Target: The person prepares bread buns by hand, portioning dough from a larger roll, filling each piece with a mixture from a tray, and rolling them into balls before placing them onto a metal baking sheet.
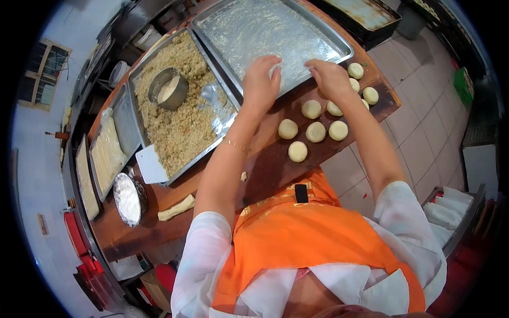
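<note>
My left hand (261, 82) is over the near edge of a large floured metal tray (270, 32), its thumb apart from its loosely bent fingers. To its right, my right hand (330, 78) reaches over the same edge with bent fingers; nothing shows in it. A gap separates the two hands. Several round pale dough pieces (315, 132) lie on the wooden table (265, 159) below and beside my right forearm, which partly hides some of them. Left of my left hand stands a metal tray (185, 176) of crumbly tan filling (180, 127), with a round metal ring (172, 89) on it.
A white scraper (151, 165) rests at the filling tray's near corner. Farther left are a bowl of white flour (128, 200), a strip of dough (176, 208) and a plastic-covered slab of dough (107, 151). Dark baking trays (366, 16) are stacked beyond the table's far right.
</note>
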Available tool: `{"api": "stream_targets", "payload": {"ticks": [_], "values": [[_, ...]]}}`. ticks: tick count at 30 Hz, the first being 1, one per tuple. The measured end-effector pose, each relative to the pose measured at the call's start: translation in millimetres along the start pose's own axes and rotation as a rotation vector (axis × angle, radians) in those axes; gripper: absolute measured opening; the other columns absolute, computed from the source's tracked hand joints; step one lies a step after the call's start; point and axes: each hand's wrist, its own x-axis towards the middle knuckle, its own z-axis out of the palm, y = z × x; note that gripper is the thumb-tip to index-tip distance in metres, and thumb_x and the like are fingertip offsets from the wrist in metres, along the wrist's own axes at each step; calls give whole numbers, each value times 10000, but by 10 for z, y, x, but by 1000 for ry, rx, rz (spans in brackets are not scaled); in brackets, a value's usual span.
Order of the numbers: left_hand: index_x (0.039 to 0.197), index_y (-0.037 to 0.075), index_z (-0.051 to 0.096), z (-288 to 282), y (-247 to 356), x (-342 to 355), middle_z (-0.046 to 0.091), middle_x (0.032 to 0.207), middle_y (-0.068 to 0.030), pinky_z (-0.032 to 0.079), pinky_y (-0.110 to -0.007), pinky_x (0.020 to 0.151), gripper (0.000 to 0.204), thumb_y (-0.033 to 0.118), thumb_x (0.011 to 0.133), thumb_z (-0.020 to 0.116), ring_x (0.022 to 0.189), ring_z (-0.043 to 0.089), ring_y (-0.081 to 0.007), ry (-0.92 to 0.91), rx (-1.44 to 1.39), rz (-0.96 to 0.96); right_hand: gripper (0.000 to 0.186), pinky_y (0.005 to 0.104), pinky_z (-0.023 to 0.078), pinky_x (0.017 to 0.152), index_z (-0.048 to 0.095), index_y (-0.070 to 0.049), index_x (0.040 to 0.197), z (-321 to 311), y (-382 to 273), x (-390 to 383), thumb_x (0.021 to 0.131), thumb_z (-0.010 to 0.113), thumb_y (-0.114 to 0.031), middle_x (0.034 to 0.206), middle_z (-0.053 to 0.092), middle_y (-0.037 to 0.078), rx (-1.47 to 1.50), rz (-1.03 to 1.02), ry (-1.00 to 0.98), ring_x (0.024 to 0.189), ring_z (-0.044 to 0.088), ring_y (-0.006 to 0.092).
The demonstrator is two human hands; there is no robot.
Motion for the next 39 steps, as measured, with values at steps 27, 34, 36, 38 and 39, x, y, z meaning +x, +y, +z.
{"api": "stream_targets", "payload": {"ticks": [27,34,36,38,39], "values": [[1121,-13,644,-174,465,-1293,577,1155,-206,457,-455,975,348,188,848,721,1079,569,-401,-216,32,-406,558,447,456,1026,578,-40,1307,283,-150,-621,795,763,-163,1289,549,217,-185,-95,-371,1196,527,398],[997,12,665,-1036,693,-1735,614,1061,-151,489,-400,878,136,61,871,676,993,610,-335,-49,-87,-466,517,447,471,997,606,-38,1240,332,-161,-567,751,761,-107,1208,564,189,-254,-191,-329,1144,542,386],[991,13,665,-1245,725,-1902,618,1050,-142,503,-380,859,114,48,882,666,973,622,-312,-33,-44,-487,496,447,470,996,613,-41,1223,246,-373,-623,751,755,-98,1187,565,176,-119,-230,-271,1140,539,385],[983,12,664,-1354,763,-2036,621,1036,-132,515,-361,841,95,40,892,657,955,631,-287,-13,-33,-532,480,447,468,996,617,-44,1211,202,-557,-675,752,750,-92,1176,564,166,-28,-286,-271,1140,535,382],[978,10,664,-1392,782,-2088,623,1026,-126,520,-352,832,87,37,896,654,947,635,-273,-1,-44,-562,475,446,467,996,617,-45,1208,198,-619,-692,753,747,-89,1176,564,163,-5,-322,-295,1143,533,379]]}}
